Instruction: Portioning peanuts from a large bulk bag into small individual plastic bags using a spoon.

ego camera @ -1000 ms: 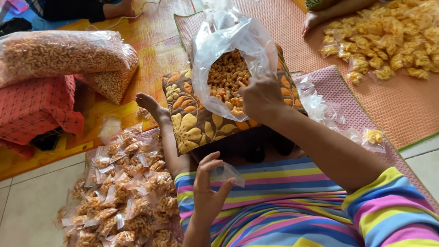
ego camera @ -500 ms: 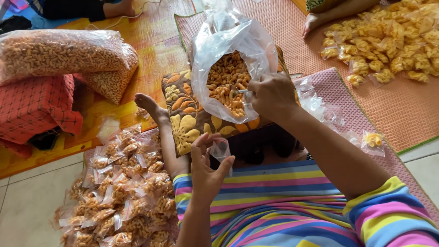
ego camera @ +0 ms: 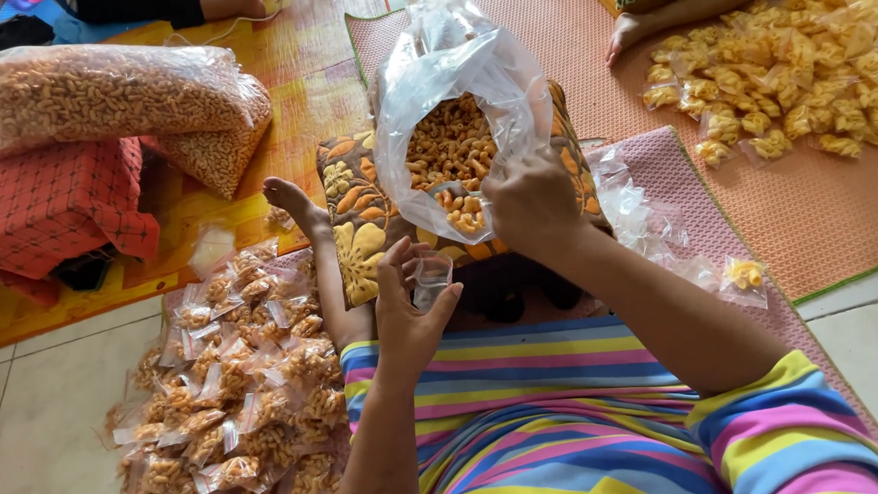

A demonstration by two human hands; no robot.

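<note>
My left hand (ego camera: 408, 314) holds a small empty clear plastic pouch (ego camera: 429, 278) open, just below the big bag. My right hand (ego camera: 530, 202) is at the mouth of a large clear plastic bag (ego camera: 451, 96) full of orange curled snacks (ego camera: 447, 146), with a scoopful of snacks (ego camera: 464, 208) at its fingers. The big bag rests on a flowered cushion (ego camera: 358, 221) over my lap. My bare foot (ego camera: 291, 200) sticks out to the left of the cushion.
A heap of filled small snack packets (ego camera: 236, 388) lies on the tiled floor at left. Two big sacks of snacks (ego camera: 111, 94) rest on a red box (ego camera: 46, 207). Another packet pile (ego camera: 800, 68) and another person's foot (ego camera: 633, 31) sit on the orange mat. Empty pouches (ego camera: 648, 226) lie at right.
My left hand has risen with the small pouch towards the big bag. My right hand has moved down to the bag's mouth, drawing snacks out towards the pouch.
</note>
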